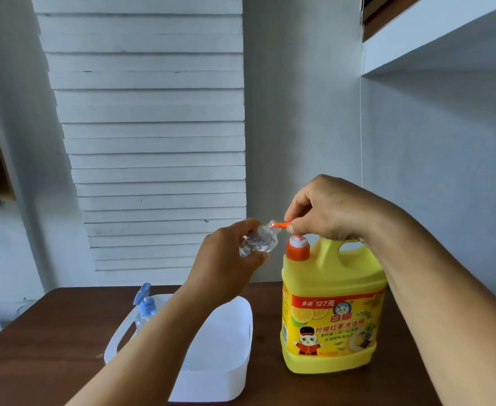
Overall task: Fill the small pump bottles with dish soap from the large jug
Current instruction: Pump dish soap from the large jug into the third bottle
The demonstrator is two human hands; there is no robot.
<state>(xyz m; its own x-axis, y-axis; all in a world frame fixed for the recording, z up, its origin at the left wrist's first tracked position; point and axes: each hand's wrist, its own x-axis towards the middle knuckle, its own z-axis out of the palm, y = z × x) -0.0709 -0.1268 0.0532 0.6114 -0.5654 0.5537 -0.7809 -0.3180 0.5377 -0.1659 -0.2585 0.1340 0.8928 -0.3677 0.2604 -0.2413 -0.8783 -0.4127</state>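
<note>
In the head view, a small clear bottle (260, 241) is gripped by the curled fingers of the left hand (231, 260), tilted with its mouth against the orange spout (282, 224) of the yellow jug (333, 312). The pump head is pressed under the curled right hand (326, 209). The jug stands near the table's (50, 347) back edge. Beside it, a white basket (238, 341) is seen with a blue-topped pump bottle (145, 310) inside.
</note>
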